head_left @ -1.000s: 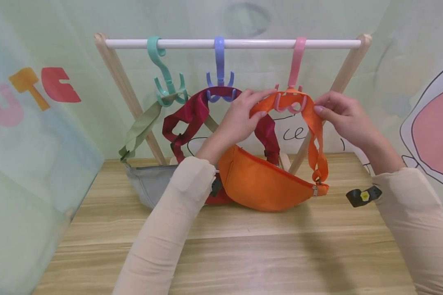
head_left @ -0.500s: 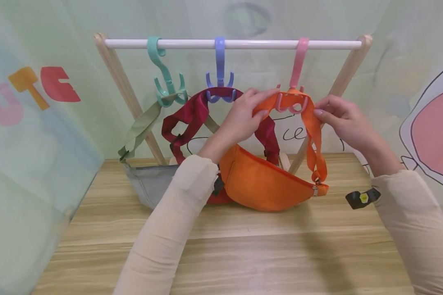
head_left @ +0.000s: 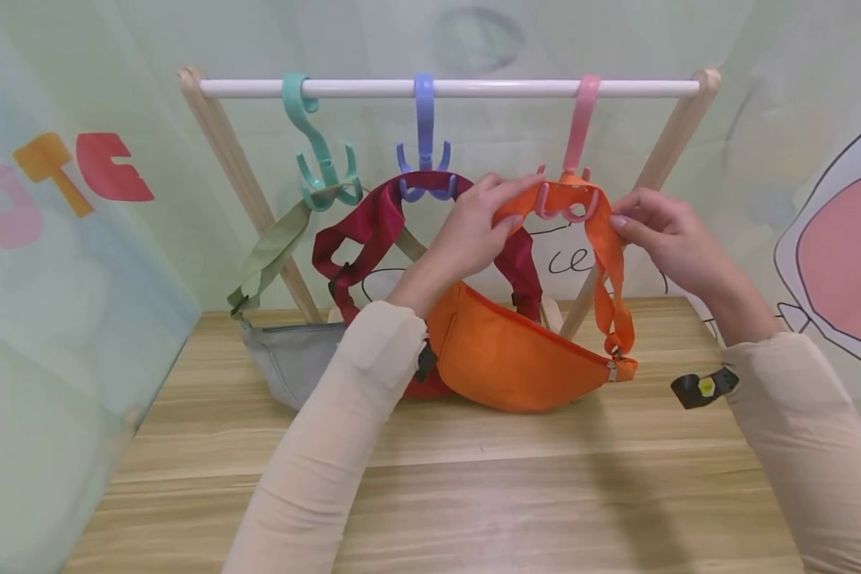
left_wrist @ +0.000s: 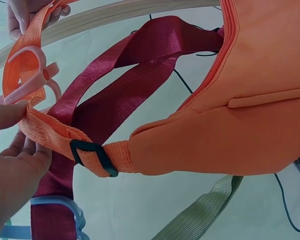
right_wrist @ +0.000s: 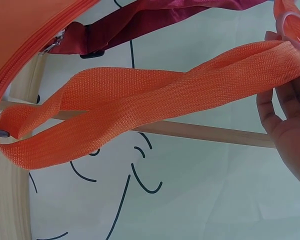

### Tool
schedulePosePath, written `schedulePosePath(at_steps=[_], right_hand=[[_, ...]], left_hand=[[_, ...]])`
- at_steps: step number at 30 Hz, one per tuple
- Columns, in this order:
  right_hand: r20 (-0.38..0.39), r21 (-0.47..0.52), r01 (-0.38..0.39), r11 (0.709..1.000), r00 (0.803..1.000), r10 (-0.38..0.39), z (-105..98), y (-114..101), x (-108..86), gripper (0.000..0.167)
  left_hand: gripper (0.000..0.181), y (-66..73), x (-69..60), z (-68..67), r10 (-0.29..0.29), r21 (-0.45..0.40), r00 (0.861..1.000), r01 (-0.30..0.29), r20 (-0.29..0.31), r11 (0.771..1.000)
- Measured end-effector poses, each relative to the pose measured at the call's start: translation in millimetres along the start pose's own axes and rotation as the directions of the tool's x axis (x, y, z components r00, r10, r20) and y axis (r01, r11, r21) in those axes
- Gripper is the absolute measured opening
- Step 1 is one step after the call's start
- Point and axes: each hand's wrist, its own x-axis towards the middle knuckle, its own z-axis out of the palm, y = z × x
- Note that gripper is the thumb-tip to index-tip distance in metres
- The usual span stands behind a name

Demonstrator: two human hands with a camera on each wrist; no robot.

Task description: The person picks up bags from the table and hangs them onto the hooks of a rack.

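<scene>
An orange waist bag [head_left: 516, 359] hangs low in front of the rack, its strap [head_left: 603, 247] looped over the lower prongs of a pink hook [head_left: 581, 127]. Left of the prongs, my left hand [head_left: 473, 227] pinches the strap between thumb and fingers; the left wrist view shows a black buckle [left_wrist: 94, 157] just below that grip. On the other side, my right hand [head_left: 667, 227] pinches the strap's edge with thumb and fingertips. In the right wrist view the doubled strap [right_wrist: 140, 102] runs twisted down to the bag's end. My left forearm hides part of the bags behind.
A white rod [head_left: 502, 88] on wooden legs [head_left: 229, 151] carries the hooks. The blue hook [head_left: 425, 119] bears a dark red strap [head_left: 380, 211]. From the teal hook [head_left: 304, 119] hangs a grey bag [head_left: 290, 359] by its green strap. The wooden table [head_left: 473, 494] extends in front.
The pink hook's lower end and the strap over it have shifted slightly right. Both hands keep their hold on the strap, almost still.
</scene>
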Motion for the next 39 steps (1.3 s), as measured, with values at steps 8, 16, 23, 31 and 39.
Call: schedulePosePath(at_steps=[8, 16, 23, 31, 39], right_hand=[[0.014, -0.017, -0.028, 0.999, 1.0, 0.028, 1, 2, -2.2, 0.016], [0.06, 0.026, 0.007, 1.0, 0.998, -0.008, 1, 10, -6.3, 0.014], [0.059, 0.006, 0.028, 1.0, 0.998, -0.028, -1, 11, -6.8, 0.013], [0.048, 0.038, 0.002, 0.999, 0.999, -0.004, -3, 13, -6.8, 0.012], [0.013, 0.03, -0.046, 0.999, 0.999, 0.045, -4, 12, -5.1, 0.012]], left_hand=[[0.049, 0.4, 0.0, 1.9, -0.01, -0.006, 1.0, 0.01, 0.009, 1.0], [0.049, -3.3, -2.4, 5.3, -0.021, 0.01, 1.0, 0.021, 0.015, 1.0], [0.049, -7.3, -5.5, 5.6, -0.006, -0.013, 1.0, 0.006, -0.001, 1.0], [0.046, -9.9, -9.3, 7.4, 0.017, -0.061, 1.0, -0.019, -0.023, 0.998], [0.046, -10.6, -11.5, 8.5, -0.014, -0.097, 1.0, 0.012, -0.022, 0.995]])
